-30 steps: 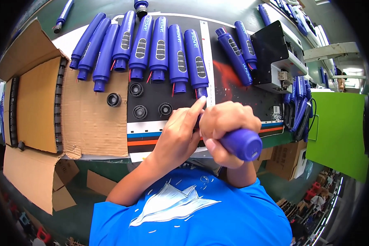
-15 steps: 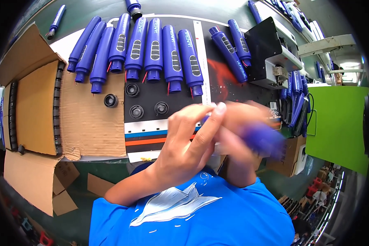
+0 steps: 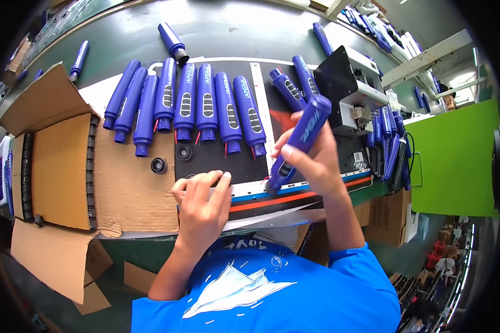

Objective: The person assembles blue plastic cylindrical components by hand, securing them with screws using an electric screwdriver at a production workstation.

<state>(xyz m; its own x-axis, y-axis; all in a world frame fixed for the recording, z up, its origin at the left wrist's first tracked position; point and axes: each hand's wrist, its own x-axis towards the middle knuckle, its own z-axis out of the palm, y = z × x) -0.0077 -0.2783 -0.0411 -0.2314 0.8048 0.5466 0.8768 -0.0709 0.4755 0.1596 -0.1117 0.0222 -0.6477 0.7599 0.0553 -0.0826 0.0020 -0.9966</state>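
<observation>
My right hand (image 3: 314,161) grips a blue-purple tubular handle (image 3: 308,130), tilted with its wide end up and away. A dark piece (image 3: 272,186) shows at the handle's lower, narrow end. To the left, my left hand (image 3: 204,208) is low over the black mat, its bent fingers apart and reaching among round black caps; its thumb is hidden. One cap shows partly at its fingertips, and another is mostly covered by the fingers. Two more, a black cap (image 3: 184,152) and a second cap (image 3: 159,165), lie just beyond. Farther off, several matching handles (image 3: 206,102) lie in a row, red wires at their near ends.
An open cardboard box (image 3: 61,172) stands at left, its flap (image 3: 136,194) spread on the table. A black and white machine (image 3: 350,91) is at the right back. Beside it are bundled handles (image 3: 389,133) and a green panel (image 3: 455,161). One loose handle (image 3: 172,41) lies farther back.
My hands have separated. The left moved left and down to the caps; the right lifted the handle and turned it upright. The view has shifted, showing more of the table's far side.
</observation>
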